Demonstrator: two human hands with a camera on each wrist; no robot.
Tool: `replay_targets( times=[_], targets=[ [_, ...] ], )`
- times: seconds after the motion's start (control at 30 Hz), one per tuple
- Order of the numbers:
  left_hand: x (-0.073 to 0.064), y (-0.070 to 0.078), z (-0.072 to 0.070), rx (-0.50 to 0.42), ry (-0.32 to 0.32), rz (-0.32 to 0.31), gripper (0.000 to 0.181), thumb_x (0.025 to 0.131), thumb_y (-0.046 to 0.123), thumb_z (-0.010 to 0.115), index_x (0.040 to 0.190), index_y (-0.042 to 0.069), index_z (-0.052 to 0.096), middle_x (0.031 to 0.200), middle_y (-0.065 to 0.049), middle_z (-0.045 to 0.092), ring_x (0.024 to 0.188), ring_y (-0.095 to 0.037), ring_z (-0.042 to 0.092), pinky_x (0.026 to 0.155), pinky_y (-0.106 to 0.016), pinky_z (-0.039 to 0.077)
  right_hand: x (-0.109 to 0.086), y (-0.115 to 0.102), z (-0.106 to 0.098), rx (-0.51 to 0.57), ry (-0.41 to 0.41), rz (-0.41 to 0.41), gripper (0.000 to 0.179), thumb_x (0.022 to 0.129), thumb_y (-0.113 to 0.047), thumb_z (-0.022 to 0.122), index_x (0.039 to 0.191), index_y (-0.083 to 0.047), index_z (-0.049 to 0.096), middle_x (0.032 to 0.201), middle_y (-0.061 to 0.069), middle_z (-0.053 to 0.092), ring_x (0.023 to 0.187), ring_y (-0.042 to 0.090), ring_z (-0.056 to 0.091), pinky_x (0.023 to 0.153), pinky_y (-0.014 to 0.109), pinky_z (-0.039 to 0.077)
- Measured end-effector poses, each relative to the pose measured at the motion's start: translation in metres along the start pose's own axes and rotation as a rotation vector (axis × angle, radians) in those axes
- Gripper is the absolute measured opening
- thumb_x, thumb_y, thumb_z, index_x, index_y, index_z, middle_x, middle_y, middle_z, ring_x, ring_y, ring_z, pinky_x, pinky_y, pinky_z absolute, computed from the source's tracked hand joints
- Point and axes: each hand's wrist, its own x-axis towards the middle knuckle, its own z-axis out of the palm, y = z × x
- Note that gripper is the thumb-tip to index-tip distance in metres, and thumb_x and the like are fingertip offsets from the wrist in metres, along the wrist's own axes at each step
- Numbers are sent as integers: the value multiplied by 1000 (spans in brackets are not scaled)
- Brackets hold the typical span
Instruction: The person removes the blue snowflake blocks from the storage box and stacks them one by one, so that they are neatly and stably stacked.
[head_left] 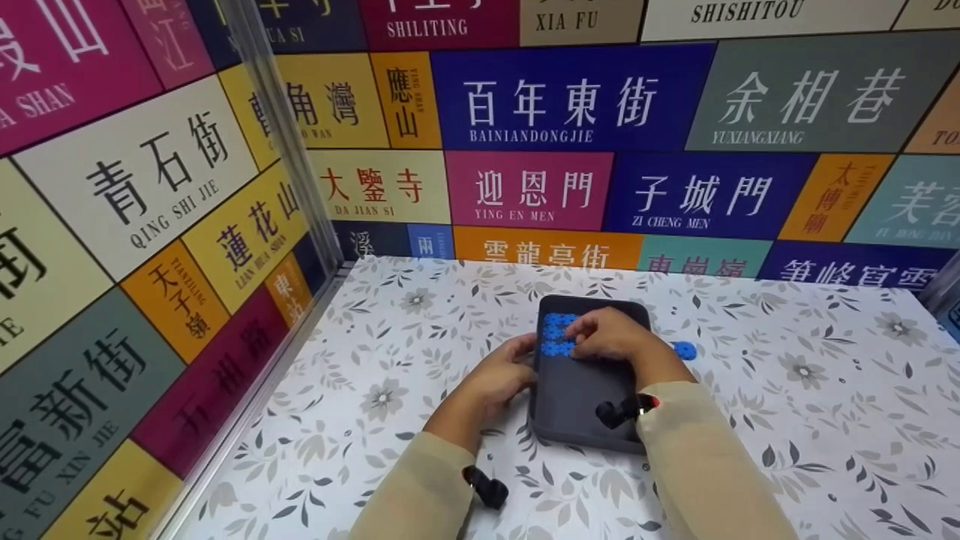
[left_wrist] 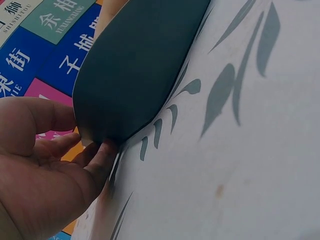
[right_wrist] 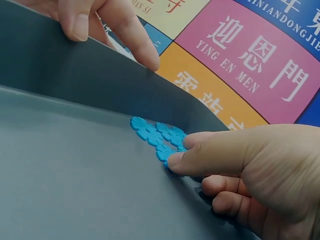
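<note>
Beige sleeves (head_left: 712, 465) fill the near side, a black device (head_left: 489, 489) at each wrist; beyond them, blue flower-shaped pieces (head_left: 556, 349) lie grouped in the far left part of a dark tray (head_left: 581, 390); the right hand (head_left: 613, 337) pinches one of them between thumb and fingers; the left hand (head_left: 501, 376) grips the tray's left rim; a loose blue piece (head_left: 684, 350) lies right of the tray on the leaf-patterned tabletop (head_left: 862, 420); behind rise coloured panels (head_left: 517, 71) bearing street-style lettering.

Head view forward and down from above, wrist views close and tilted, all sharing the tray (head_left: 574, 394)
</note>
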Motion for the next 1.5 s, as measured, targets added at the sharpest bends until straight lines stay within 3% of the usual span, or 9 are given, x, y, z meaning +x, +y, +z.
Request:
replay_targets(
  times=[0.33,0.63,0.93,1.1,1.2,1.5],
  targets=[
    [0,1,-1,37,8,-10,83,84,-13,57,163,5,41,165,-18,50,146,-32,55,122,-43,47,1,-5,1,-74,-31,-17,34,82,-15,87,116,-11,82,81,-5,65,74,10,59,70,26,50],
    [0,0,1,-6,-11,23,85,81,-18,53,163,-2,38,164,-23,49,151,-35,52,123,-47,46,1,-5,2,-150,-20,-13,36,79,-21,87,113,-12,81,73,-7,60,68,11,53,67,27,45],
    [1,-1,1,-8,-5,20,84,81,-18,54,162,-2,38,164,-24,48,149,-36,53,123,-47,47,-2,-4,2,-58,45,15,33,78,-18,89,107,-8,77,87,0,69,75,13,60,70,27,52],
    [2,-2,1,-12,0,26,85,79,-19,54,161,-3,40,163,-24,50,148,-36,55,121,-46,49,-1,-1,3,43,115,81,21,91,-23,77,104,-7,80,79,-1,70,67,12,63,63,27,55],
    [2,-2,1,-18,0,19,86,78,-19,54,161,-2,41,163,-23,50,148,-35,54,121,-45,48,-1,0,3,79,163,104,25,97,-27,70,104,-6,81,76,-2,69,63,12,63,61,27,55],
    [2,-2,1,-27,-5,16,87,79,-19,52,163,-2,38,164,-22,48,150,-34,52,121,-44,48,0,-1,4,232,247,80,28,98,-21,65,113,-1,79,74,-2,68,62,12,64,61,27,59]
  ],
)
